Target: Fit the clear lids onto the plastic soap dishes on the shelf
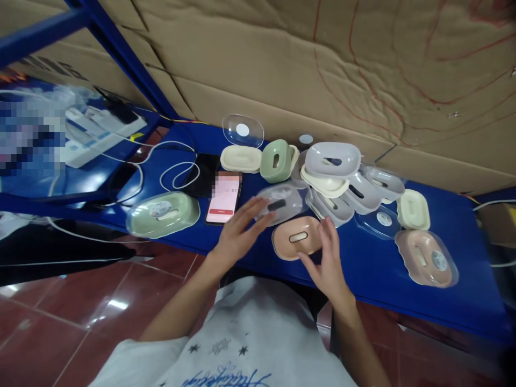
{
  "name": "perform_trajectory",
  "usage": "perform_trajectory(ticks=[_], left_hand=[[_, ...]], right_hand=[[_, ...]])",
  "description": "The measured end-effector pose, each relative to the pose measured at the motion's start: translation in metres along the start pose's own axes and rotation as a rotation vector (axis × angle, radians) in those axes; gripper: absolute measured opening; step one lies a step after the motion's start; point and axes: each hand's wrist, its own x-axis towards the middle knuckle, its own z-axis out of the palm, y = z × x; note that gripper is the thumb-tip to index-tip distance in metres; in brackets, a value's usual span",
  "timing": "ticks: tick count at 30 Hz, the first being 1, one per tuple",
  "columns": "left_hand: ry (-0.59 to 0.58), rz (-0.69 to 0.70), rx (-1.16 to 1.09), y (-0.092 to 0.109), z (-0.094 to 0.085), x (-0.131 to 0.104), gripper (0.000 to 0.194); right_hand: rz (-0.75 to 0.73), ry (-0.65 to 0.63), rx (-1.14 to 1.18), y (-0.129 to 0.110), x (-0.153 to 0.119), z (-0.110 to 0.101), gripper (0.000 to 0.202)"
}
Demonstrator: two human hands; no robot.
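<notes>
A peach soap dish with an oval slot lies near the blue table's front edge. My right hand grips its right end, thumb on the near rim and fingers at the far side. Just behind it is a grey soap dish, slightly blurred and semi-clear at its edges. My left hand has that dish's left end between thumb and fingers. Behind both hands sits a pile of grey dishes, with a cream tray under an upper grey dish.
A lit phone and a covered green dish stand left. A green dish, cream tray and clear lid are at the back. Right are a covered peach dish and clear lid. Cardboard rises behind.
</notes>
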Motion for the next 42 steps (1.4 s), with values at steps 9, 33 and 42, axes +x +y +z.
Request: perform_trajectory(ticks=[9, 33, 42], left_hand=[[-0.195, 0.075, -0.065, 0.009, 0.011, -0.002, 0.044], [-0.354, 0.046, -0.102, 0.069, 0.012, -0.04, 0.045], [-0.345, -0.075, -0.085, 0.07, 0.01, -0.042, 0.052]], right_hand=[[0.168, 0.027, -0.123, -0.01, 0.004, 0.011, 0.074], [-0.203, -0.229, -0.181, 0.044, -0.012, -0.044, 0.08], [-0.308, -0.351, -0.125, 0.041, 0.006, -0.046, 0.077]])
